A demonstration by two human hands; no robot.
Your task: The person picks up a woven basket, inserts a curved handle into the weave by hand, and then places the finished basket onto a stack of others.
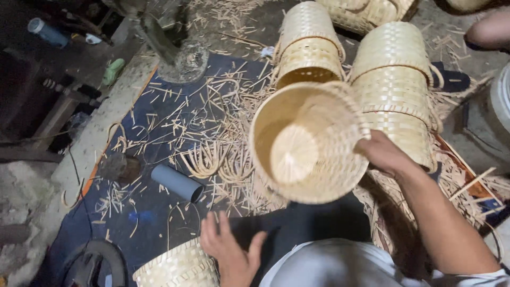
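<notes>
A: Holding a woven bamboo basket (308, 143) up by its rim, the right hand (383, 154) sits at about 3 o'clock on the basket, fingers clamped on the edge. The mouth is turned toward the camera, so you look straight down inside to the round base.

B: And the left hand (229, 254)?

A: It is down at 6 o'clock in the view, fingers spread apart and gripping nothing, just beside a second small basket (179, 267) whose rim shows at the bottom edge. I cannot tell whether the hand touches it.

B: What lies under all this?

A: A dark blue tarp (159, 133) on the floor, littered with bamboo strips (207, 114) and curled trimmings. A grey tube (177, 182) lies on the tarp at 9 o'clock from the held basket, well apart from both hands.

B: Anything behind the held basket?

A: Two stacks of finished baskets. One stack (309, 45) lies at 12 o'clock, the other stack (396, 85) at about 2 o'clock, just behind the right hand. More baskets (366, 10) show at the top edge.

B: Other people?

A: A bare knee (491, 29) shows at the upper right corner. At 10 o'clock, a green object (113, 70) lies on a pale concrete ledge (101, 127) along the tarp's left edge.
</notes>
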